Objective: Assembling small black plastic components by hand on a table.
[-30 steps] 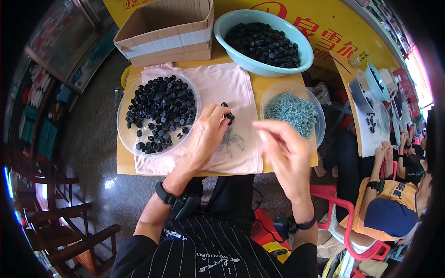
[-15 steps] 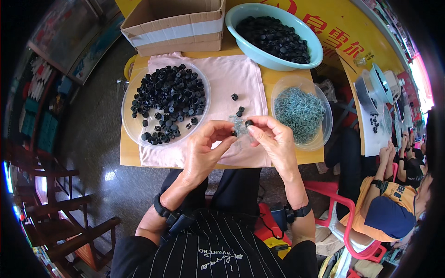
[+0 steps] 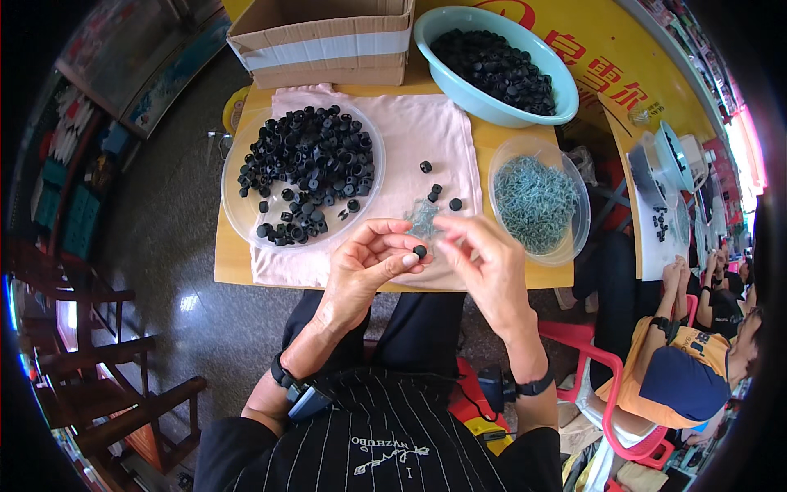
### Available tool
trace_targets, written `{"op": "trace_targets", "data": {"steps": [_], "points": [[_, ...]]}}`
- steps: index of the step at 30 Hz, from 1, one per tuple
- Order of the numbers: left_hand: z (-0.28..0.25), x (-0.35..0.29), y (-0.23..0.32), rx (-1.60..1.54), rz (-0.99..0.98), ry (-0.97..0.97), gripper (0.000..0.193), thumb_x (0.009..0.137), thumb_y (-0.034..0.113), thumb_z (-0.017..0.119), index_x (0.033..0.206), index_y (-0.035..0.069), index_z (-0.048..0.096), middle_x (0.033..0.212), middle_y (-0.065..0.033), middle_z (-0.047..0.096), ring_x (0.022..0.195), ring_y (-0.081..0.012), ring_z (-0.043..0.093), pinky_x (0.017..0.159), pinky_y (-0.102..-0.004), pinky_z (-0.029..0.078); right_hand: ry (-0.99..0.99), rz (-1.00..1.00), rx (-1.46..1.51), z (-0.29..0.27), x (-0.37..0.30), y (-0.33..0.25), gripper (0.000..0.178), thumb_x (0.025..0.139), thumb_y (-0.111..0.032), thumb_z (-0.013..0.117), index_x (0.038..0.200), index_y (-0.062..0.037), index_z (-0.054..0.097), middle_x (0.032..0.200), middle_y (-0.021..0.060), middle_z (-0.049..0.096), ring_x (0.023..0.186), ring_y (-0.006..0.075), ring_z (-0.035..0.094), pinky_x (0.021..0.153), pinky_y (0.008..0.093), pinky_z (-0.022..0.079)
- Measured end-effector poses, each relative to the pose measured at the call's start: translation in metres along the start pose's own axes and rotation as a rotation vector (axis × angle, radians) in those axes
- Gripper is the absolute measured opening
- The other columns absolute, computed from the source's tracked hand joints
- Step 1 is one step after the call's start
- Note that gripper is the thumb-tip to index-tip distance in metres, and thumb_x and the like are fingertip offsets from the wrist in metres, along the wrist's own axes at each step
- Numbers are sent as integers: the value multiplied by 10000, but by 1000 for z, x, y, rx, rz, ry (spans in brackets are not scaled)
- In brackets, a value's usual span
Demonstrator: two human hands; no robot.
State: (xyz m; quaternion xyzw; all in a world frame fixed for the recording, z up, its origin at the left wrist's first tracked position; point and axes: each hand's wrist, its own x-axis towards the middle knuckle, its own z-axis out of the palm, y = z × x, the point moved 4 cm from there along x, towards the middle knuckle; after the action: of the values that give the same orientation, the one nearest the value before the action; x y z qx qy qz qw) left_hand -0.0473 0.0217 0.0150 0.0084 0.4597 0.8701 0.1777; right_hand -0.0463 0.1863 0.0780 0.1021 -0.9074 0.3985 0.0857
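Note:
Between thumb and fingertips, my left hand [image 3: 366,262] is closed on a small black plastic cap [image 3: 420,251], held above the cloth near the table's front edge. My right hand [image 3: 490,271] is just right of it, blurred by motion, with thumb and forefinger apart and nothing visible between them. Just beyond the fingertips lies a small heap of pale blue-grey screw-like pieces [image 3: 423,215], partly covered by the hands. Loose black caps sit past it on the pink cloth [image 3: 410,131]: one farther off [image 3: 425,166], a close pair [image 3: 434,193], and one at the right [image 3: 455,204].
A round clear tray [image 3: 246,217] of black caps stands at the left. A clear tub [image 3: 584,217] of blue-grey pieces is at the right. Behind are a cardboard box [image 3: 324,61] and a light-blue basin [image 3: 459,94] of black parts. At far right, a person [image 3: 684,369] sits by another table.
A black cap that was in my right fingers now lies on the cloth beyond the hand. My right hand has drawn apart from the left, which still holds its cap. The view has shifted slightly.

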Motion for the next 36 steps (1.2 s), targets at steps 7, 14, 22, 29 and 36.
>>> {"op": "trace_targets", "data": {"steps": [7,14,22,29,36], "points": [[11,-2,-2,75,-127,-96,439,845,12,655,1250,-2,487,1009,-115,639,880,-156,639,819,-271,526,-91,-36,270,1,-26,-4,271,789,38,664,1044,-54,644,883,76,619,727,182,628,620,272,510],[12,1,-7,407,-57,-88,393,864,17,633,1239,5,518,990,-81,641,825,-128,622,759,-245,516,-81,104,329,-2,-39,20,222,789,41,663,997,-35,637,870,83,628,743,185,639,619,267,523],[33,15,11,1388,530,-150,152,791,29,678,939,57,691,832,-72,585,725,-195,600,622,-285,475,15,40,2,0,-47,42,177,760,18,659,915,-33,591,827,104,594,771,272,621,675,347,508],[40,17,0,1581,555,-246,104,762,111,679,845,71,632,823,-56,522,788,-247,558,673,-359,475,-7,-45,-151,3,-50,38,189,756,8,641,928,-42,580,881,101,542,847,287,577,718,377,486],[40,11,5,1413,629,-232,98,769,20,688,864,27,668,858,-70,604,790,-202,604,685,-300,483,1,45,78,-3,-50,45,139,799,4,637,936,-7,617,853,89,602,757,241,615,656,319,507]]}}
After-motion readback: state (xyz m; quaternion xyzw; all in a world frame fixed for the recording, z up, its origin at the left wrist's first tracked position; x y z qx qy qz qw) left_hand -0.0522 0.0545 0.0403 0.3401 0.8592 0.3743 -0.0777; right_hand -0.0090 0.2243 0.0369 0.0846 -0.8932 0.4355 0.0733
